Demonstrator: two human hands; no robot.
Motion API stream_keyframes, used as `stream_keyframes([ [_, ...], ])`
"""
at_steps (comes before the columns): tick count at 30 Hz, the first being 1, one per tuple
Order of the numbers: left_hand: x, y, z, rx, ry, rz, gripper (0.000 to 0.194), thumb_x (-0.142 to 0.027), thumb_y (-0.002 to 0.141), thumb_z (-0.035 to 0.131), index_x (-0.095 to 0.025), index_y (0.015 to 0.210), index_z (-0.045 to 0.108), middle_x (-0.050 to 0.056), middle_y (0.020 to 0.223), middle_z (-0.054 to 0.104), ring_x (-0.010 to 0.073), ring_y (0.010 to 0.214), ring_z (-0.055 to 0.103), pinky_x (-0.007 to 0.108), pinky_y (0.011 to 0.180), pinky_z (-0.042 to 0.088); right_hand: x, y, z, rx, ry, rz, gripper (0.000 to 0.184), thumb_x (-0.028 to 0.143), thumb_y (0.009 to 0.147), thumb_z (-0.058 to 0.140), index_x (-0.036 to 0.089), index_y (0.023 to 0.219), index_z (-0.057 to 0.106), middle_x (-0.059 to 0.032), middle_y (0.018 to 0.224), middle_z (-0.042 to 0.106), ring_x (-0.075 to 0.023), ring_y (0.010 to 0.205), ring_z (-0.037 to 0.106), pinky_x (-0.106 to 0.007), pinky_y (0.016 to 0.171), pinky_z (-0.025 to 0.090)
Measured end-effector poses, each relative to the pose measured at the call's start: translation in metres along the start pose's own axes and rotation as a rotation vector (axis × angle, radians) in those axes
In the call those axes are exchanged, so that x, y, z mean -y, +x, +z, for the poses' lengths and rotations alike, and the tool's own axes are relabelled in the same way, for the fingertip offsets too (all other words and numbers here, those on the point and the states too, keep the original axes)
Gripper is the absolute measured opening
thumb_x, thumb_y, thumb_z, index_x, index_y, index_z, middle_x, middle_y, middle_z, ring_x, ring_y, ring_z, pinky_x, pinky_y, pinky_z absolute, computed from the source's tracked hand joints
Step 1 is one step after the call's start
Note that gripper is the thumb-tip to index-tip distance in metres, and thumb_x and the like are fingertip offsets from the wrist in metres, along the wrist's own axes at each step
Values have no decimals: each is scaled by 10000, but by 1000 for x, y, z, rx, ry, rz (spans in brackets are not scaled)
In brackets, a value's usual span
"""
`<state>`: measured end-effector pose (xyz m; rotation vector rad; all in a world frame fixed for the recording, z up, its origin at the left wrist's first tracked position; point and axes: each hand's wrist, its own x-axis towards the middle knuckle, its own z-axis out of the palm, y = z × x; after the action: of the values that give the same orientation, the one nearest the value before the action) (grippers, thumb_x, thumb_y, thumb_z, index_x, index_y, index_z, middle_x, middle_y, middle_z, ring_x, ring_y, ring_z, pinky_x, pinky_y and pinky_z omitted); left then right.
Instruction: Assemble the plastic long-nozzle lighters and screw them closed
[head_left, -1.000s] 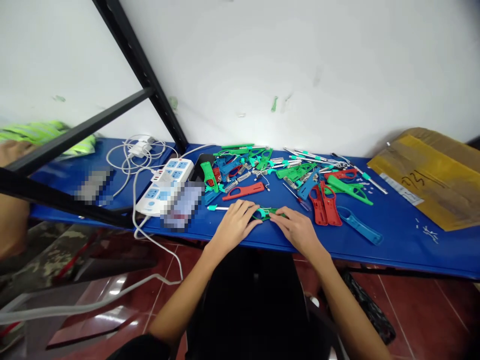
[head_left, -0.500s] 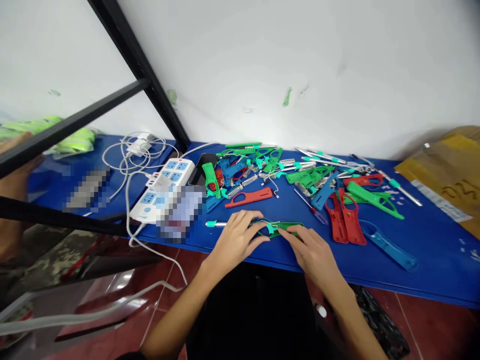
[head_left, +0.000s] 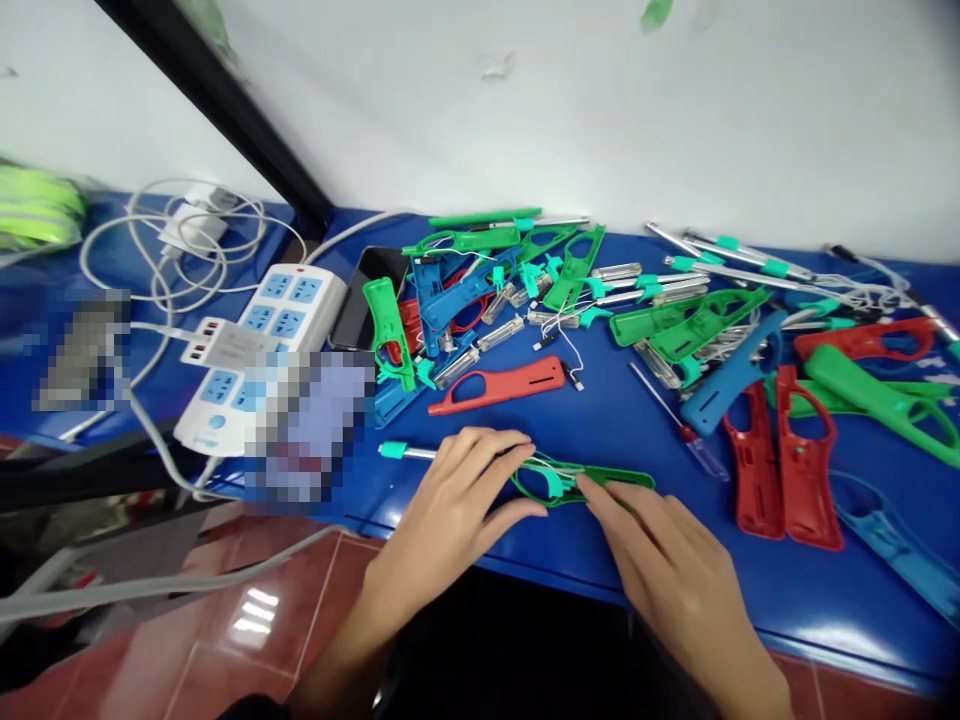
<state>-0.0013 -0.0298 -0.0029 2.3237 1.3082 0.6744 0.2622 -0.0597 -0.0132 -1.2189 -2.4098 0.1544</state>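
Note:
At the table's front edge lies a green lighter shell half (head_left: 619, 474), open side up, with a teal trigger (head_left: 553, 484) and thin white wires in it. A metal lighter tube (head_left: 417, 453) with a teal clip sticks out to the left from under my left hand (head_left: 461, 495). That hand is closed around the shell's ring end, thumb in front and fingers behind. My right hand (head_left: 664, 555) has its fingertips pressed together on the wires beside the trigger, the fingers lying over the shell's other end. Its thumb is mostly hidden.
Behind my hands spreads a pile of green and blue shells, clear tanks and metal tubes (head_left: 750, 265). A red shell half (head_left: 499, 385) lies nearest. To the right are a screwdriver (head_left: 697, 447) and red halves (head_left: 810, 470). Left stand a power strip (head_left: 311, 300) and phone (head_left: 367, 290).
The view has moved closer and shifted, so the table looks larger. Both hands keep their places on the green lighter shell; the right fingertips still press at the wires.

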Motion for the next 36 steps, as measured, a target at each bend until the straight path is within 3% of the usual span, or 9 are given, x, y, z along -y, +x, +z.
stream_keyframes([
  [8, -1, 4, -8, 24, -136, -69, 329, -366, 1082, 684, -239, 1385, 663, 75, 1336, 753, 230, 1213, 685, 407, 1057, 504, 3, 13, 2, -10, -63, 30, 411, 207, 1155, 565, 127, 1558, 582, -103, 1164, 782, -213, 977, 715, -370, 884, 486],
  [12, 2, 8, -3, -58, -166, -99, 192, -250, 1127, 613, -244, 1289, 716, 47, 1263, 792, 208, 1161, 718, 393, 1023, 518, 10, 16, 4, -19, -130, 48, 399, 242, 1167, 539, 150, 1554, 574, -100, 1129, 786, -215, 934, 728, -375, 846, 508],
  [16, 8, 9, 4, -139, -165, -101, 169, -277, 1137, 593, -245, 1160, 757, 37, 1167, 824, 210, 1058, 745, 398, 962, 543, 15, 21, 6, 21, -179, 49, 415, 238, 1167, 495, 211, 1575, 564, -98, 1100, 772, -207, 840, 720, -376, 767, 526],
  [21, 15, 8, 6, -160, -159, -16, 198, -284, 1136, 587, -235, 1112, 777, 54, 1138, 834, 223, 1048, 745, 415, 961, 563, 12, 25, 15, 9, -227, 41, 343, 281, 1145, 573, 249, 1473, 671, -62, 997, 729, -179, 741, 675, -348, 676, 489],
  [30, 40, 11, 2, -139, -213, 271, 260, -248, 1138, 556, -220, 1193, 809, 104, 1207, 825, 223, 1062, 740, 425, 956, 597, 6, 23, 25, -86, -288, 3, 276, 307, 1135, 617, 301, 1361, 774, -12, 988, 745, -110, 631, 596, -296, 620, 400],
  [36, 40, 11, 4, -175, -148, 331, 247, -218, 1128, 566, -205, 1192, 805, 99, 1174, 827, 214, 1044, 733, 410, 952, 608, 4, 25, 25, -53, -273, 25, 298, 342, 1144, 596, 312, 1388, 764, -19, 1016, 744, -113, 647, 599, -282, 645, 414],
])
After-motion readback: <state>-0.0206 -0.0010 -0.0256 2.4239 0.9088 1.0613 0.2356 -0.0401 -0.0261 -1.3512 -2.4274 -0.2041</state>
